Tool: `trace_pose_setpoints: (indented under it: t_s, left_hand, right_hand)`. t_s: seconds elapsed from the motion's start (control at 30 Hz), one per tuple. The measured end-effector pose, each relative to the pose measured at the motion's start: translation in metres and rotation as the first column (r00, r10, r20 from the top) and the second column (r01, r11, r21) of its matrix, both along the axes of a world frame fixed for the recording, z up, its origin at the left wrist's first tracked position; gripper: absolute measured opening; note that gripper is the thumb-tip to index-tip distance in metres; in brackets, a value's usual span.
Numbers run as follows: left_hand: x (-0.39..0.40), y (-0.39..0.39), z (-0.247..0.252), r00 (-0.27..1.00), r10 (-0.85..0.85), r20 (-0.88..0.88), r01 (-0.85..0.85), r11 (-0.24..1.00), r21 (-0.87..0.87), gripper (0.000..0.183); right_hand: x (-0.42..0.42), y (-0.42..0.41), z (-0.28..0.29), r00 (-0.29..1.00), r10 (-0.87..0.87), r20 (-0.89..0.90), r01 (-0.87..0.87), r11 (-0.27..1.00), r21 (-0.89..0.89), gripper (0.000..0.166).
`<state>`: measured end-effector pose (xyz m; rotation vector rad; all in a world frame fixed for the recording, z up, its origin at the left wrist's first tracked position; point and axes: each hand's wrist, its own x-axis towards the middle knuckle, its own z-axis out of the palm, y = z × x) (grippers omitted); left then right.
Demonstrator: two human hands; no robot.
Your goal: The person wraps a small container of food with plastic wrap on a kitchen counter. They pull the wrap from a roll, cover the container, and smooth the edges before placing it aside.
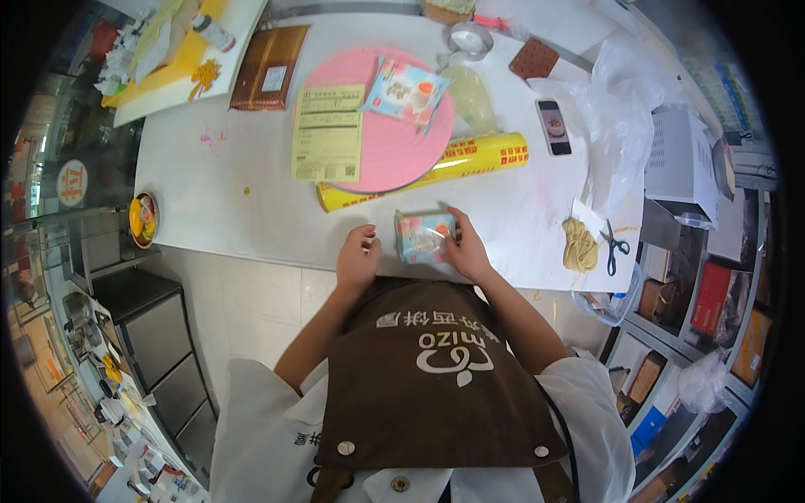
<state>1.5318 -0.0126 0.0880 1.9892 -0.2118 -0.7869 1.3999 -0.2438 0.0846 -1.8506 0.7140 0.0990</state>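
Note:
A pale blue plastic-wrapped packet [422, 237] with a printed front lies near the front edge of the white table [264, 220]. My right hand [466, 248] grips its right end, thumb over the front and fingers around the far side. To the left of the packet, apart from it, my left hand [360, 256] hovers with curled fingers and a gap at the thumb; nothing shows in it. Beyond both hands, a yellow printed roll [484, 154] runs partly under a pink round board [402, 154]. On that board rest a similar blue packet [405, 93] and a yellow printed slip [327, 135].
Right of the board are a smartphone [553, 127], clear plastic sheeting [619, 119], a tan cloth-like bundle [580, 245] and scissors [613, 248]. A brown package [269, 68], a metal ring-shaped pan [470, 41] and a brown square pad [533, 58] lie toward the back. A decorated bowl [144, 219] sits at the left edge.

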Motion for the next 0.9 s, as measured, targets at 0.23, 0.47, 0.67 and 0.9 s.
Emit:
trace_pose_setpoints:
  t_s: [0.23,0.47,0.67,0.9]
  left_hand:
    - [0.04,-0.047,0.011,0.632,-0.089,0.77,-0.266,0.908,0.324,0.051]
    - [0.02,-0.002,0.011,0.688,-0.274,0.672,-0.067,0.898,0.435,0.064]
    - [0.009,-0.011,0.039,0.618,-0.487,0.617,0.18,0.852,0.493,0.077]
    - [0.025,-0.037,0.052,0.567,-0.652,0.503,0.229,0.712,0.664,0.091]
  right_hand:
    - [-0.042,-0.071,0.009,0.997,0.042,-0.066,-0.058,0.962,-0.266,0.059]
    - [-0.021,-0.148,0.023,0.994,-0.011,0.109,0.059,0.895,-0.442,0.046]
    - [-0.041,-0.125,0.01,0.973,0.215,-0.085,-0.23,0.86,-0.456,0.043]
    - [-0.039,-0.088,-0.009,0.986,0.132,-0.101,-0.154,0.953,-0.261,0.041]
